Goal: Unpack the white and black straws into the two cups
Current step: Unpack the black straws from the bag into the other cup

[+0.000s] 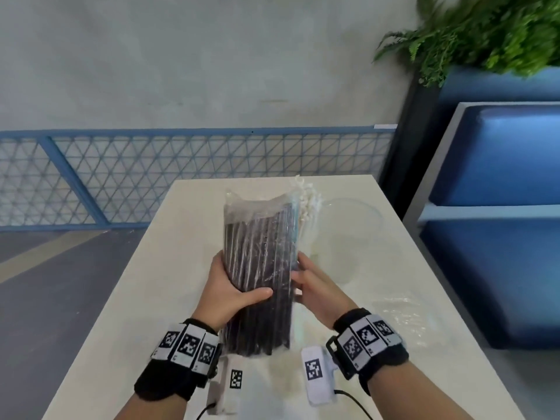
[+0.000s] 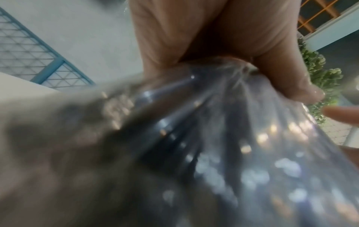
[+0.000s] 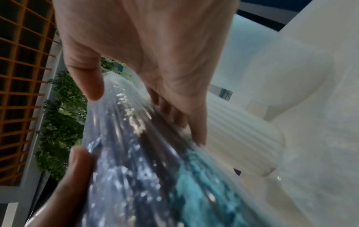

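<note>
A pack of black straws [image 1: 260, 268] in a clear wrapper stands tilted above the cream table [image 1: 145, 298], its lower end near the front edge. My left hand [image 1: 239, 286] grips its left side, thumb across the front. My right hand [image 1: 306, 280] holds the right edge, where a teal strip [image 3: 194, 184] shows. In the left wrist view the pack [image 2: 213, 138] fills the picture under my left hand [image 2: 194, 38]. Behind the pack, white straws [image 1: 307, 198] stand up; the right wrist view shows these white straws [image 3: 242, 135] in a clear cup. A second clear cup [image 1: 363, 225] stands empty to their right.
A crumpled clear wrapper [image 1: 400, 310] lies on the table at the right. A blue bench [image 1: 500, 177] runs along the table's right side, with a green plant [image 1: 485, 34] above it. A blue mesh railing [image 1: 151, 177] stands beyond the far edge.
</note>
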A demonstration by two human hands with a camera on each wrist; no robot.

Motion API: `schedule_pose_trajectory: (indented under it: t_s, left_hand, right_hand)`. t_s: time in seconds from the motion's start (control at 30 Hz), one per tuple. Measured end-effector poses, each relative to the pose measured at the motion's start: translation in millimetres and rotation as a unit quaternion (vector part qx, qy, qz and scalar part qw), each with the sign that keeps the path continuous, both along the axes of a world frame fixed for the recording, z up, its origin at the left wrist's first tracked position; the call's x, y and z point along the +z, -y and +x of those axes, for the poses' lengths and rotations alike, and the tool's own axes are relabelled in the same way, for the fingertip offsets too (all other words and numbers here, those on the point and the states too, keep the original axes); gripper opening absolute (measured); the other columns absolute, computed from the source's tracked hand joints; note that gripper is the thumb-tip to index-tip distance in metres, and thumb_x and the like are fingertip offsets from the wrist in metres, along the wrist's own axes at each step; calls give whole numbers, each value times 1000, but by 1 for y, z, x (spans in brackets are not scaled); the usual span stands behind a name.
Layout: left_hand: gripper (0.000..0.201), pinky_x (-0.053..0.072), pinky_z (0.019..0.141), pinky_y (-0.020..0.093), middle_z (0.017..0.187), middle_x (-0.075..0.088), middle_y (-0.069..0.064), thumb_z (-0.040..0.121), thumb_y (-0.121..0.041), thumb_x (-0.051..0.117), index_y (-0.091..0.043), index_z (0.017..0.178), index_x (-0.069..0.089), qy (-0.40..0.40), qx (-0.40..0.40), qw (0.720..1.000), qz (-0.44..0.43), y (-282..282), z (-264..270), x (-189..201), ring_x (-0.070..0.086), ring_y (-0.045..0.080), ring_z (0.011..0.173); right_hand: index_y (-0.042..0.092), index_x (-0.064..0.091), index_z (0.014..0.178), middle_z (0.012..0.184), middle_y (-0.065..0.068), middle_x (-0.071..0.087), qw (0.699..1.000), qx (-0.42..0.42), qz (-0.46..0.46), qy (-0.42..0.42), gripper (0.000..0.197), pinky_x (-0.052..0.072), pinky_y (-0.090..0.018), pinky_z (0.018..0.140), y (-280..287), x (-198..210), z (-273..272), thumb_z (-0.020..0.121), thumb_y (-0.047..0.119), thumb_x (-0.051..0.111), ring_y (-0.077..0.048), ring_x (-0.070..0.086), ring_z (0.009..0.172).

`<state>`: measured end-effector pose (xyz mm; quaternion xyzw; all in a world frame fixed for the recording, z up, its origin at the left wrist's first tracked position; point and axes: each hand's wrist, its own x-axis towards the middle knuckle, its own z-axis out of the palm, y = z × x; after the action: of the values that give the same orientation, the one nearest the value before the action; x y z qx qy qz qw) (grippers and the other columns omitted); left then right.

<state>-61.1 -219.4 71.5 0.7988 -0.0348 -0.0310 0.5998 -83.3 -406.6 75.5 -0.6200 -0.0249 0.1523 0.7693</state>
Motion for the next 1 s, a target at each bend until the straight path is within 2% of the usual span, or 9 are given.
schedule_pose_trajectory:
  t_s: [0.07, 0.17, 0.3, 0.37, 0.53, 0.6, 0.7, 0.8, 1.0]
  left_hand:
    - [98, 45, 84, 19, 115, 55, -3, 35, -42, 88, -25, 116, 37, 4, 1, 1000, 20, 8, -5, -3, 57, 6, 104]
    - [77, 43, 67, 3, 103, 57, -13, 52, -19, 90, -27, 110, 40, 13, -12, 999, 41, 14, -11, 5, 56, -6, 91]
    - [71, 45, 70, 14, 99, 63, -12, 38, -45, 84, -36, 97, 45, 1, 2, 999, 32, 6, -9, 10, 60, -4, 90]
    - [76, 45, 73, 18, 100, 63, -12, 40, -42, 87, -33, 102, 45, -3, 9, 998, 55, 1, -8, 8, 60, 0, 93]
    - [76, 46, 81, 23, 103, 62, -15, 51, -31, 90, -28, 113, 46, 0, 8, 994, 112, -5, -8, 1, 59, 1, 95]
    - [70, 45, 73, 17, 99, 62, -14, 52, -29, 89, -27, 108, 47, -6, 7, 991, 130, -6, -9, -1, 58, -2, 91]
    - [67, 41, 69, 11, 95, 62, -14, 54, -26, 89, -26, 106, 47, -12, -3, 989, 145, -8, -11, -2, 56, -7, 87]
    - [66, 40, 69, 10, 95, 62, -15, 54, -25, 89, -26, 105, 47, -19, -18, 987, 156, -12, -12, -1, 55, -8, 87]
    - [72, 38, 72, 9, 97, 56, -22, 54, -25, 89, -25, 112, 44, -28, -50, 983, 172, -16, -10, 5, 52, -9, 86]
  right_hand:
    - [25, 44, 129, 120, 2, 62, 999, -9, -32, 20, 50, 49, -35, 92, 4, -1, -2, 81, 28, 58, -17, 60, 109]
    - [24, 46, 125, 123, -3, 63, 997, -31, -61, 40, 52, 48, -42, 100, 7, -3, -3, 78, 33, 65, -17, 61, 113]
    - [21, 46, 127, 124, -1, 63, 996, -7, -75, 50, 58, 46, -41, 102, 8, -6, -3, 75, 35, 69, -14, 60, 114]
    - [24, 43, 128, 124, 4, 61, 994, -17, -90, 63, 63, 46, -40, 102, 7, -7, -2, 74, 33, 73, -11, 60, 113]
    - [33, 20, 141, 130, 14, 41, 967, -148, -150, 143, 82, 48, -17, 83, 8, 0, 0, 79, 21, 72, -3, 52, 111]
    - [36, 26, 138, 130, 17, 36, 943, -185, -186, 206, 75, 46, -14, 81, 10, 0, 1, 80, 19, 71, 0, 49, 112]
    - [44, 47, 117, 126, 15, 39, 896, -204, -269, 290, 48, 46, -13, 84, 15, -5, 1, 84, 15, 66, 2, 47, 113]
    - [38, 59, 106, 124, 17, 42, 860, -212, -318, 339, 35, 43, -8, 83, 20, -10, 2, 85, 11, 64, 2, 47, 111]
    - [25, 67, 95, 105, 6, 49, 812, -243, -354, 395, 19, 36, -9, 89, 23, -11, 0, 80, 14, 69, -16, 50, 95]
